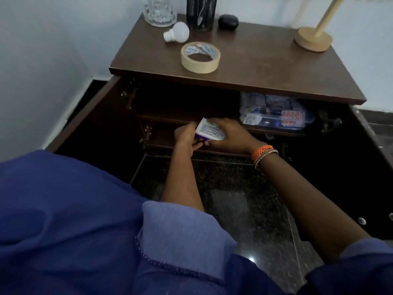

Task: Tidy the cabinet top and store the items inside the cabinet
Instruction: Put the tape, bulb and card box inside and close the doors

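1. Both hands on a small white box (210,131) w/ printed text and a blue-purple edge, held at the front of the cabinet's inner shelf (170,118), below the cabinet top (265,67).
2. Left hand (187,138): fingers curled round the box's left end, gripping it. Right hand (228,135): fingers over the box's far edge, thumb under the near edge, also gripping. Orange bangles (262,153) on the right wrist.
3. Box's printed face tilts up toward the camera; long axis runs roughly left-right, between the two hands.
4. Just right of the right fingers: clear plastic container (276,111) of medicine strips on the same shelf, close to the box.
5. Both doors stand open; left door (89,111) well left of the left fingers.
6. Above the fingers, on top: tape roll (200,57), light bulb (177,32), glass mug (159,11), black cylinder (201,12), small black case (228,21), wooden lamp base (313,39).
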